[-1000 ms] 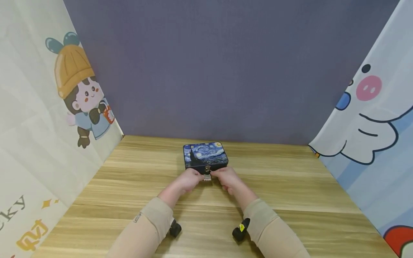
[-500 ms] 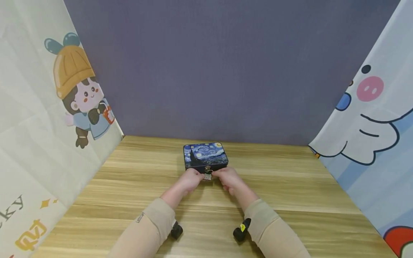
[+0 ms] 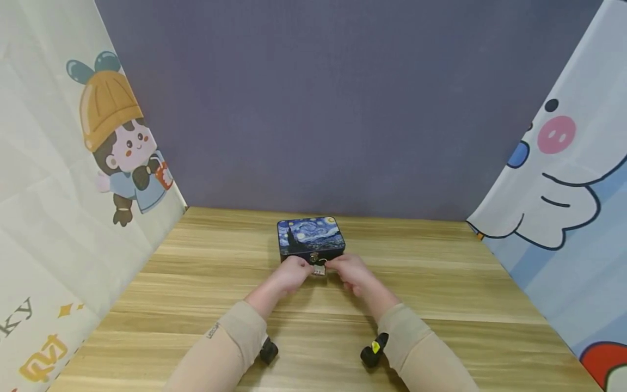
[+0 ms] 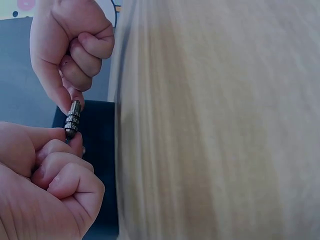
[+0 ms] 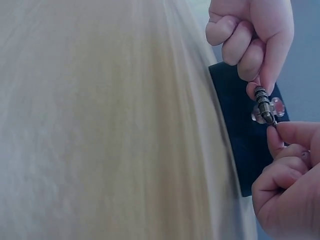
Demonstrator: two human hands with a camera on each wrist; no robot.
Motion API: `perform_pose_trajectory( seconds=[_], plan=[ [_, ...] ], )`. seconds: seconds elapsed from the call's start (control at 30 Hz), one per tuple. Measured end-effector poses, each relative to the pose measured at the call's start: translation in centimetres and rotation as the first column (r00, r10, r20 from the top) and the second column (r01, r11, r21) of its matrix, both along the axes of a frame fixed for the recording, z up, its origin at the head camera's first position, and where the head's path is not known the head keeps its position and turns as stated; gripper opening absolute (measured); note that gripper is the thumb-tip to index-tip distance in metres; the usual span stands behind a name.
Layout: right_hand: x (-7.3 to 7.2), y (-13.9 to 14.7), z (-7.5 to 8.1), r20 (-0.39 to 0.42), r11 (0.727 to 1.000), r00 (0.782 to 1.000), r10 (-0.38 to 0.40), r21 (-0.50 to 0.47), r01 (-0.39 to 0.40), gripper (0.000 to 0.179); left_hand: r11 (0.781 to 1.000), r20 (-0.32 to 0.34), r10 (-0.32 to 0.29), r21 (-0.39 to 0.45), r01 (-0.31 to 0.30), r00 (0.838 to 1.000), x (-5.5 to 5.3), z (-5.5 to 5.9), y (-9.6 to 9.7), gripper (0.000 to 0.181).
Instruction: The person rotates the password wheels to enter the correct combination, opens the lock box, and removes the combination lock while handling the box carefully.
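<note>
A small combination padlock [image 3: 319, 270] with number dials hangs between both hands, right in front of the box's clasp [image 3: 314, 256]. My left hand [image 3: 293, 273] pinches one end of the padlock's body between thumb and index finger. Thumb and index finger of my right hand [image 3: 354, 272] pinch its shackle at the other side. The other fingers of both hands are curled in, as the right wrist view shows. Closed and flat on the table lies the box [image 3: 311, 235], its lid printed with a swirling blue night sky. Whether the shackle passes through the clasp, I cannot tell.
The wooden table [image 3: 235, 239] runs back to a grey-purple partition [image 3: 313, 109]. Printed cloths hang at the left [image 3: 44, 163] and right [image 3: 588, 228] sides. Each forearm wears a black wrist device near its beige sleeve.
Both hands have shifted slightly right together with the padlock, which now sits a little right of the clasp. The box has stayed nearly in place, and both pinches are kept.
</note>
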State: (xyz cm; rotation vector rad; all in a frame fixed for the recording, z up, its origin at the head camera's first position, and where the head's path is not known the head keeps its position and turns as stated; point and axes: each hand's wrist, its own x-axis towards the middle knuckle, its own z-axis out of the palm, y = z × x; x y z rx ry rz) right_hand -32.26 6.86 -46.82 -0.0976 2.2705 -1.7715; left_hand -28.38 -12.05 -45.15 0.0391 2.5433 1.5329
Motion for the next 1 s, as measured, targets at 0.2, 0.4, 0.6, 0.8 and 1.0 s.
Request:
perform_pose_trajectory(
  seconds=[0.2, 0.4, 0.6, 0.8, 1.0],
  plan=[
    [0.5, 0.8, 1.3, -0.043, 0.998, 0.999, 0.018, 0.055, -0.016, 0.022, 0.998, -0.075, -0.047, -0.04, 0.044, 0.996, 0.7, 1.2, 0.3, 0.026],
    [1.2, 1.4, 2.6, -0.074, 0.995, 0.996, 0.042, 0.09, -0.036, 0.021, 0.995, -0.12, -0.083, -0.068, 0.076, 0.989, 1.6, 2.4, 0.4, 0.022],
    [2.1, 1.8, 3.2, -0.125, 0.986, 0.986, 0.113, 0.133, -0.096, 0.017, 0.971, -0.177, -0.184, -0.189, 0.15, 0.967, 2.2, 2.8, 0.2, 0.021],
    [2.9, 2.2, 3.3, -0.165, 0.97, 0.969, 0.185, 0.192, -0.152, 0.015, 0.946, -0.193, -0.264, -0.244, 0.214, 0.945, 2.9, 2.7, 0.1, 0.021],
    [3.4, 2.5, 2.8, -0.173, 0.936, 0.942, 0.288, 0.257, -0.24, 0.023, 0.911, -0.186, -0.35, -0.294, 0.287, 0.918, 3.7, 2.1, 0.0, 0.027]
  ],
)
